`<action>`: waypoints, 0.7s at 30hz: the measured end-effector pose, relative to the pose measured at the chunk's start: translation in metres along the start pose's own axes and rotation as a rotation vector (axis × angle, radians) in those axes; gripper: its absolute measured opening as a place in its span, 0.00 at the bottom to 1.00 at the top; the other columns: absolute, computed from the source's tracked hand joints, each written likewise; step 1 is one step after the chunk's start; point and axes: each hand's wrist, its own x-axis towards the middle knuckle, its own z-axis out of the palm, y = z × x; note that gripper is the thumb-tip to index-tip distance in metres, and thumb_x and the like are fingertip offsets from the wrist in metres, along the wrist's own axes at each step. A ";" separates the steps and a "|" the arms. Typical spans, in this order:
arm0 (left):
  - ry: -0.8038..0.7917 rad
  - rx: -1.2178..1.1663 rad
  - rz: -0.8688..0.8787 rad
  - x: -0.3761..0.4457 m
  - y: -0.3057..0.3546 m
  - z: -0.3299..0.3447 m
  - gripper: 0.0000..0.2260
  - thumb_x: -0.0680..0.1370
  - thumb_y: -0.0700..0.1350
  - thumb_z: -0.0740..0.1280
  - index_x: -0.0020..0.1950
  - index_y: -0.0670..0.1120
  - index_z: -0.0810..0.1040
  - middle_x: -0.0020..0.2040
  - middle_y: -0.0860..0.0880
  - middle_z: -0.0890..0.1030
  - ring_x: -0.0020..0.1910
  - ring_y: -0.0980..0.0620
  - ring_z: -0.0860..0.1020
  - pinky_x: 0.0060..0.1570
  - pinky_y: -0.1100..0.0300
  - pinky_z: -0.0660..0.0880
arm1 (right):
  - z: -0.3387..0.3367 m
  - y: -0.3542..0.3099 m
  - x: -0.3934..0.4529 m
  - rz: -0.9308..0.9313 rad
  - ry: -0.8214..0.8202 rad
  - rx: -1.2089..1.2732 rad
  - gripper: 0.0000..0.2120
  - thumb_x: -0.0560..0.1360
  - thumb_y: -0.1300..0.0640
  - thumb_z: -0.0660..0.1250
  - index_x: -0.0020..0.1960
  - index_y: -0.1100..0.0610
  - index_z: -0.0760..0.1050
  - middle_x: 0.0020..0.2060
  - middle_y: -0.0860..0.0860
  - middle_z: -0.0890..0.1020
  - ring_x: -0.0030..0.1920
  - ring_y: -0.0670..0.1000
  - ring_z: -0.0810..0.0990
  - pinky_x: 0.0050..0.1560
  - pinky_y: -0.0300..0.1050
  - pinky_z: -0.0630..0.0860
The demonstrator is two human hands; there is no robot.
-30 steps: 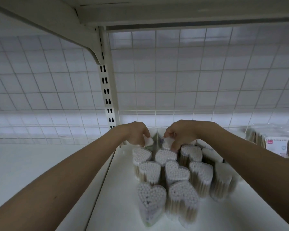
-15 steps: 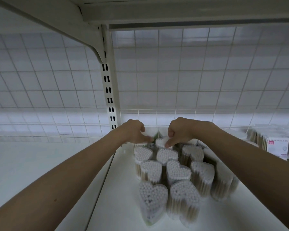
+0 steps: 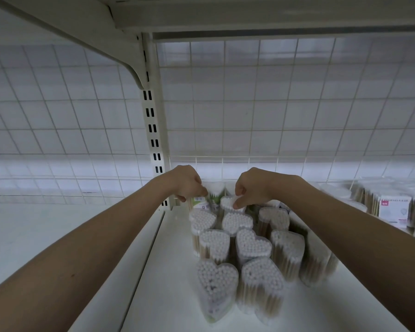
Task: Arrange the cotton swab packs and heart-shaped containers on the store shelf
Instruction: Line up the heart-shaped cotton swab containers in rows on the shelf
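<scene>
Nearest the camera, two heart-shaped containers [image 3: 217,287] of cotton swabs stand side by side on the white shelf [image 3: 321,312], tips up, w/ more hearts packed tight in rows behind them, touching each other. Both forearms reach in over the shelf from the bottom corners. Further back, the right hand [image 3: 252,186] has its fingers curled down, fingertips pinching the top of a rear heart container [image 3: 227,203] in the middle row. The left hand [image 3: 188,183] is curled too, fingertips just above a labelled pack [image 3: 199,202] at the back left, but can't tell if it's actually got hold of it. Off to the far right, cotton swab packs [image 3: 393,209] w/ white labels stand in a row. Behind everything is the wire grid backing [image 3: 273,111] and a slotted upright [image 3: 151,121].
</scene>
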 end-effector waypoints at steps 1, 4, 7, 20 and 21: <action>0.002 -0.015 -0.001 0.000 0.000 -0.002 0.10 0.75 0.50 0.67 0.48 0.44 0.76 0.55 0.42 0.79 0.39 0.46 0.82 0.43 0.58 0.79 | 0.000 0.001 0.001 0.006 0.001 0.001 0.24 0.73 0.43 0.67 0.57 0.63 0.78 0.54 0.57 0.81 0.55 0.55 0.78 0.56 0.49 0.75; 0.005 -0.059 -0.017 -0.003 0.004 -0.002 0.18 0.75 0.49 0.67 0.60 0.41 0.75 0.59 0.44 0.76 0.38 0.48 0.81 0.43 0.58 0.80 | 0.002 0.001 0.002 0.013 0.000 -0.003 0.25 0.74 0.44 0.66 0.57 0.65 0.78 0.54 0.58 0.81 0.55 0.56 0.78 0.56 0.49 0.74; -0.040 -0.161 -0.021 -0.006 0.005 -0.001 0.27 0.76 0.47 0.66 0.73 0.47 0.63 0.69 0.45 0.67 0.41 0.50 0.79 0.41 0.61 0.80 | 0.003 0.001 0.001 0.010 -0.001 -0.005 0.24 0.74 0.45 0.66 0.58 0.65 0.77 0.55 0.59 0.80 0.56 0.57 0.77 0.56 0.50 0.74; -0.095 -0.031 0.006 -0.008 -0.001 -0.005 0.14 0.70 0.44 0.73 0.52 0.52 0.74 0.55 0.51 0.70 0.49 0.48 0.76 0.35 0.60 0.76 | 0.003 -0.003 0.002 -0.042 0.012 -0.013 0.23 0.76 0.49 0.62 0.60 0.68 0.74 0.58 0.63 0.78 0.59 0.61 0.76 0.61 0.55 0.73; -0.078 0.011 0.019 -0.007 -0.001 -0.007 0.12 0.70 0.45 0.73 0.50 0.52 0.75 0.52 0.53 0.71 0.47 0.51 0.76 0.34 0.63 0.72 | 0.003 -0.004 0.003 -0.049 0.017 -0.019 0.23 0.76 0.49 0.62 0.60 0.68 0.75 0.58 0.63 0.78 0.59 0.61 0.76 0.61 0.55 0.73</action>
